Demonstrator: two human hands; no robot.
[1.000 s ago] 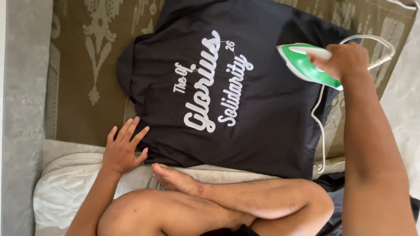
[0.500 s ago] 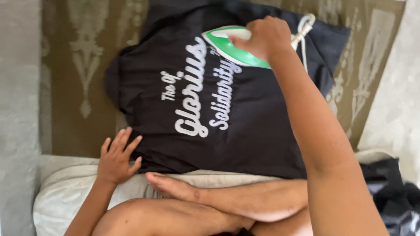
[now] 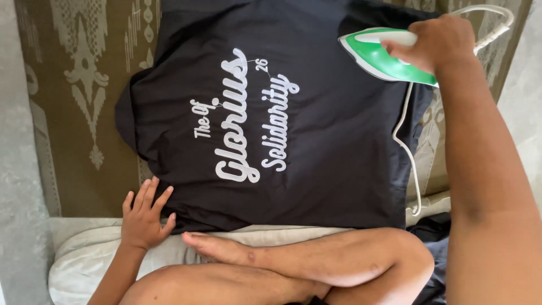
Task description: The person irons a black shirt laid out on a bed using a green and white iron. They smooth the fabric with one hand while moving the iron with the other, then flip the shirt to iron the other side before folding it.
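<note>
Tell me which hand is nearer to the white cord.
Right. The right hand grips the green iron, just above the white cord. The left hand rests on the black shirt's opposite corner.

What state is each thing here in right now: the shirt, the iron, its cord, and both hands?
Black shirt: spread flat on the patterned cloth, print facing up.
Iron: resting on the shirt's edge, gripped by the handle.
Cord: slack, trailing off the shirt's side.
Right hand: closed on the iron.
Left hand: open, fingers spread, pressing the shirt's hem.

An olive-brown woven mat with pale ornamental patterns [image 3: 84, 101] covers a grey concrete floor [image 3: 22, 226] in soft daylight, a crumpled white cloth [image 3: 79, 260] at its edge
</note>
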